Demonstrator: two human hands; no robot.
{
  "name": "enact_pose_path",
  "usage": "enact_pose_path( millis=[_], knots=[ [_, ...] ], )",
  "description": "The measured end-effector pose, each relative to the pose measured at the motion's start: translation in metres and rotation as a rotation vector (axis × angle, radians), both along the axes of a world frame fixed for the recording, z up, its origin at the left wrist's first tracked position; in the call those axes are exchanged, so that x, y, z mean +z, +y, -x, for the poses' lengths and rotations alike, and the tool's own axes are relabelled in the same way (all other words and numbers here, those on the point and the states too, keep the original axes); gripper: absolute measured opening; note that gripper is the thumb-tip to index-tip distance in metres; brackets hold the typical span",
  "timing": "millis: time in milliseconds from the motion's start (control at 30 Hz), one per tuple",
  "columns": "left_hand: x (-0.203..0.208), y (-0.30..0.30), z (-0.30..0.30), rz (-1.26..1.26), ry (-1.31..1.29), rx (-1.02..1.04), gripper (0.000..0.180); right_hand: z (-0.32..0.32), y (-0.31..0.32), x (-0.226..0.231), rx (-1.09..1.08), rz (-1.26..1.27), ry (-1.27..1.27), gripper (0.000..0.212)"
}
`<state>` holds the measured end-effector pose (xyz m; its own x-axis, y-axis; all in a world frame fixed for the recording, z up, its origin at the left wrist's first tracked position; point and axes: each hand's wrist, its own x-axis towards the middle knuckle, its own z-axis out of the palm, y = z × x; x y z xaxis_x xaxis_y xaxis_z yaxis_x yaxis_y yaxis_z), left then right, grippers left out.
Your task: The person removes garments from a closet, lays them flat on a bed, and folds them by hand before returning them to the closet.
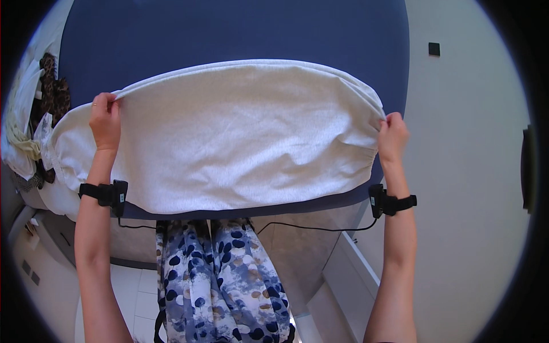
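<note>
Mostly, my feed is filled by a navy-covered surface [240, 31] reaching from the centre up past twelve o'clock; I can't tell whether a bed or a table lies under the cover. Between nine and ten o'clock I see a heap with leopard-print fabric [55, 94] and white fabric [22, 106]. A pale expanse runs down the three o'clock side, bearing a small black square [434, 49] toward two. White tiles [117, 291] show between seven and eight, and a patterned garment [229, 280] on the wearer takes six o'clock.

The round lens rim cuts off the heap and a dark upright object [526, 168] at three, which I can't identify. Folds hide the inner layers of the off-white cloth [240, 137], and some fingertips are lost at its edge.

That cloth lies wrinkled across the navy cover, stretched between the two hands. At its ten o'clock, the left hand [105, 117] pinches the far edge; at its three, the right hand [393, 137] grasps the end corner. Most of the cloth spreads between them, with a gathered end trailing past the left hand toward nine.
</note>
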<state>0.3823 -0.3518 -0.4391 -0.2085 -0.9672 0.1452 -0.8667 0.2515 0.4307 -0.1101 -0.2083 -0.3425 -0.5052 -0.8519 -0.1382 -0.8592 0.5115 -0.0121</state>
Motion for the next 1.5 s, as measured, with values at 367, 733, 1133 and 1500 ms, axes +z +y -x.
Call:
enact_pose_path(
  millis=[367, 733, 1133, 1500],
  knots=[
    [-0.024, -0.004, 0.028, -0.129, 0.063, 0.124, 0.025, 0.012, -0.034, -0.031, -0.057, 0.118, 0.055, 0.017],
    [0.041, 0.195, 0.085, -0.420, 0.060, -0.721, 0.040, -0.071, 0.140, -0.008, 0.377, -0.296, -0.108, 0.045],
    [0.045, 0.208, 0.052, -0.542, -0.053, -0.554, 0.018, -0.063, 0.168, -0.041, -1.232, 0.478, -0.984, 0.015],
    [0.057, 0.201, 0.040, -0.588, 0.090, -0.537, 0.010, -0.033, 0.171, -0.035, -1.234, 0.725, -1.010, 0.023]
  ],
)
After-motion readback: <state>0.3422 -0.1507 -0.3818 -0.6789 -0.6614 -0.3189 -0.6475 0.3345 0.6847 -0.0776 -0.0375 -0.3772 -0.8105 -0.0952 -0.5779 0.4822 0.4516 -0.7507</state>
